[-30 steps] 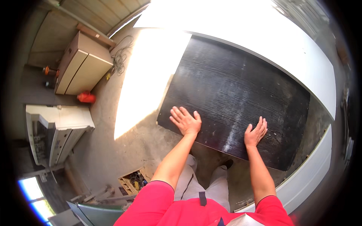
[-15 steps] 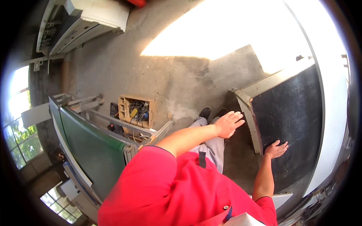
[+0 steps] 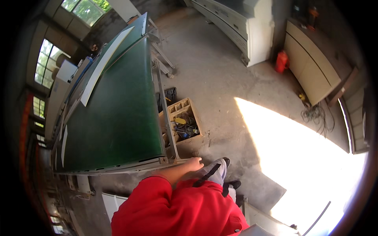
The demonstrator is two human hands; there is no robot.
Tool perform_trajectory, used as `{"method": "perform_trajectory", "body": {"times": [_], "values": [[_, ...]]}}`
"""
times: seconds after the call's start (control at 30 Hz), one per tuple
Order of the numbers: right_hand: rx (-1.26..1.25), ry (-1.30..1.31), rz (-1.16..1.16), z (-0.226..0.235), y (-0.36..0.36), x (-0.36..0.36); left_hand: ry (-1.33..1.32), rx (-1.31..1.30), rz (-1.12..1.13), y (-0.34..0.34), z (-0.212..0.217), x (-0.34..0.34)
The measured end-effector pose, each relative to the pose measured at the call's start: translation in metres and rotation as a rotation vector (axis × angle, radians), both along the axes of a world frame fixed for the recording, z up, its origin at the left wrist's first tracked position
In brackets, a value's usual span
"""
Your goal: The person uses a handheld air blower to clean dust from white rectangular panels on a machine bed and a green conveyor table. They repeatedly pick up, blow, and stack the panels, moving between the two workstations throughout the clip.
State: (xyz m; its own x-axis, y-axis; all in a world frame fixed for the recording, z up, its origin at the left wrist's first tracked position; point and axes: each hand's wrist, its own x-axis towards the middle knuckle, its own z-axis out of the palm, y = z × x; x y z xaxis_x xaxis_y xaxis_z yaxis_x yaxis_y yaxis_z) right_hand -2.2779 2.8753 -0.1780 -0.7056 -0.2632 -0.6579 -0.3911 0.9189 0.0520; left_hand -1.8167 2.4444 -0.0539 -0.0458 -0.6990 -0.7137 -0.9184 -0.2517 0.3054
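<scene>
My left hand (image 3: 193, 164) hangs in front of my trousers, close to the near corner of a green-topped belt table (image 3: 122, 114). Its fingers are loosely bent, partly turned from sight, and I see nothing held in them. My right hand is out of the picture. Beside the table's metal frame, a wooden box (image 3: 200, 122) stands on the floor with tools, cables and a yellow item inside. A long white strip (image 3: 104, 63) lies across the green surface.
Pale cabinets (image 3: 260, 35) stand at the far side. A red container (image 3: 281, 61) is on the floor near a leaning beige panel (image 3: 309, 65), with tangled wire (image 3: 317, 117) below it. Bright sunlight covers the floor (image 3: 232, 86) at right. A light-coloured panel edge (image 3: 260, 218) shows at lower right.
My view has swung left toward the green table. My right hand has left the black panel and gone out of view. My left hand is now lower, by the table's corner.
</scene>
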Motion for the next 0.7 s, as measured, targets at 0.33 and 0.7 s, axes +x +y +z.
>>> {"method": "perform_trajectory", "body": {"times": [0.33,0.7], "values": [[-0.78,-0.095,-0.039,-0.04,-0.609,-0.069,0.256,0.077,0.295,-0.17,-0.043,0.023],[-0.284,-0.533,1.039,-0.007,-1.011,0.171,0.306,-0.451,0.712,-0.525,0.004,0.162]]}}
